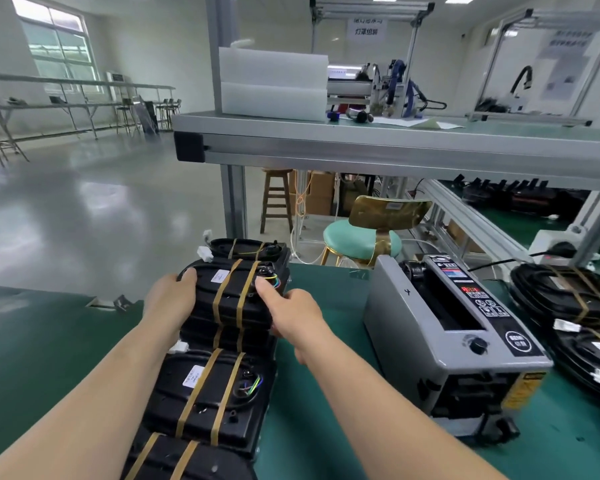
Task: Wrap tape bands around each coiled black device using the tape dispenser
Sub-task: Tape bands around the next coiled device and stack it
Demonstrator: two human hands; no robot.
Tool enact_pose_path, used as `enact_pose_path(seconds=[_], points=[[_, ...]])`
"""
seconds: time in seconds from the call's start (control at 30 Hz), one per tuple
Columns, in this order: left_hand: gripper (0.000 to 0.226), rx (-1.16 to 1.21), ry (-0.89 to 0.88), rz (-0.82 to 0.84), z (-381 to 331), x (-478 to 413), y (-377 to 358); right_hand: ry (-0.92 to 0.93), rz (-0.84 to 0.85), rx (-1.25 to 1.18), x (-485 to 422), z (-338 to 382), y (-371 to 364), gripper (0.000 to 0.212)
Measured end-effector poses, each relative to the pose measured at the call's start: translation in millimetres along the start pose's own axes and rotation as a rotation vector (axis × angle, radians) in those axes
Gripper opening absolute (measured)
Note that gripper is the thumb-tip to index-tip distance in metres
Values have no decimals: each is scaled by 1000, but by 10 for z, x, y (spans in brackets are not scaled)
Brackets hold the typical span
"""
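Note:
A row of black coiled devices runs down the green bench from far to near, each bound with two tan tape bands. Both hands hold one banded device [234, 294] on top of the row. My left hand [172, 297] grips its left edge. My right hand [291, 313] holds its right side, thumb pressed near the coloured wires. Another banded device [210, 393] lies nearer to me, and one [250, 249] lies beyond. The grey tape dispenser [444, 327] stands to the right of my hands. No tape is in either hand.
More banded black devices [565, 296] are stacked at the right edge of the green bench [49, 358]. A green stool with a gold back [364, 237] and a wooden stool [276, 199] stand beyond the bench. A raised shelf [361, 147] spans overhead.

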State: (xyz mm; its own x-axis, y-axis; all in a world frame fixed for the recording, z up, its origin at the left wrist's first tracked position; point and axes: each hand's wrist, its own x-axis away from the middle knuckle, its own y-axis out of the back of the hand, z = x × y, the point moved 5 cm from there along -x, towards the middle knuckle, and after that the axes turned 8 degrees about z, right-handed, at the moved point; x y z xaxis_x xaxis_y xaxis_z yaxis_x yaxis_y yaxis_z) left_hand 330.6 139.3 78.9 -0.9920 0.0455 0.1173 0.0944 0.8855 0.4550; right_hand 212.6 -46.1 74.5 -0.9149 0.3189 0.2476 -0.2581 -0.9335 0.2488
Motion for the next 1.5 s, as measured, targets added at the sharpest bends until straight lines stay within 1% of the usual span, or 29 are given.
enact_pose_path(seconds=[0.07,0.13,0.2,0.33,0.5,0.57,0.63,0.73,0.83,0.93,1.0,1.07,1.17,1.3,1.4,1.5], points=[[45,-65,-13,5,-7,21,-24,-39,-13,40,16,-34,10,72],[47,-120,-28,1,-51,26,-38,-86,-25,111,48,-32,43,75],[46,-113,-33,13,-74,30,-58,-112,-1,146,76,-41,34,75],[49,-58,-3,29,-37,26,-86,-167,112,-17,131,-98,-68,72],[60,-111,31,-67,-42,119,-49,-137,120,-80,218,-84,-37,93],[63,-122,32,-109,-72,194,-18,-129,117,-33,248,-69,0,96],[61,-131,15,-155,-134,286,13,-120,80,71,276,-31,62,99],[57,-116,-40,-238,-303,473,37,-50,-17,118,350,99,196,92],[53,-62,-159,-284,-514,668,3,32,-85,102,445,244,347,75],[43,-11,-344,-248,-779,929,-149,124,-105,19,584,340,506,45],[31,27,-448,-211,-970,1157,-294,189,-116,-51,712,382,616,31],[21,68,-534,-142,-1141,1399,-466,266,-137,-111,866,418,746,5],[14,120,-655,-22,-1343,1782,-725,374,-162,-139,1094,432,955,7],[14,152,-784,112,-1520,2300,-1089,478,-240,-129,1395,268,1302,16],[14,170,-835,177,-1575,2610,-1345,496,-307,-160,1596,50,1596,18],[16,184,-838,283,-1569,2858,-1628,469,-400,-176,1747,-191,1858,20]])
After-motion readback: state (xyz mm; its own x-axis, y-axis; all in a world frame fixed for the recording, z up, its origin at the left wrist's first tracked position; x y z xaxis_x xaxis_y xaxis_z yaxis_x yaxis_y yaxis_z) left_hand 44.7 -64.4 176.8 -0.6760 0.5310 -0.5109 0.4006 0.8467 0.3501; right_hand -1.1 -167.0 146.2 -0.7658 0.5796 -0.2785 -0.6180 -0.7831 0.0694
